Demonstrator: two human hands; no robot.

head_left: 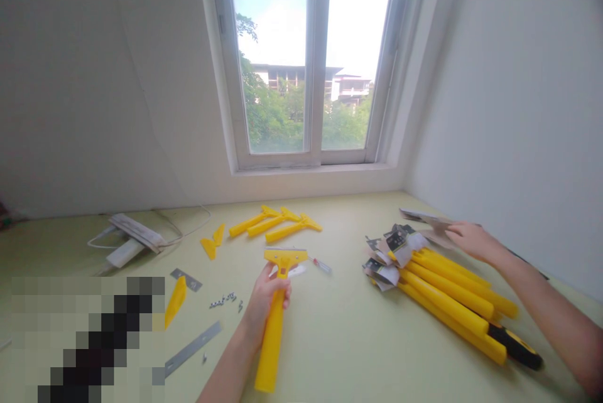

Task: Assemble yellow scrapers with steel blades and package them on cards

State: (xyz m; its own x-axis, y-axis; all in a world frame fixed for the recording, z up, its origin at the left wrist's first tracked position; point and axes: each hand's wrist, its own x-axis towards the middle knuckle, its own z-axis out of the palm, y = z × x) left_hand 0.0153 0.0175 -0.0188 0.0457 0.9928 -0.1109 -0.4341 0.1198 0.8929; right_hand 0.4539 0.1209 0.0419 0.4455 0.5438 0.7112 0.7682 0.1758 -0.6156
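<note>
My left hand (264, 304) is wrapped round the handle of a yellow scraper (269, 353), held upright with its wide head and metal blade edge at the top. Over at the right, my right hand (473, 241) has its fingers closed at a flat printed cardboard sleeve (436, 227) in a thin stack by the wall; the fingertips are partly hidden. Just below that arm lies a pile of yellow scrapers (447, 302), their heads wrapped in black-and-white card sleeves (384, 272). A small screwdriver (321, 265) lies behind the held scraper.
Three yellow scrapers (285, 225) lie near the window. Yellow plastic pieces (213, 241), loose screws (223, 300) and metal blades (195, 346) are spread at the left. A power strip (136, 231) with cables sits by the back wall. A black-handled tool (516, 345) pokes out under the pile.
</note>
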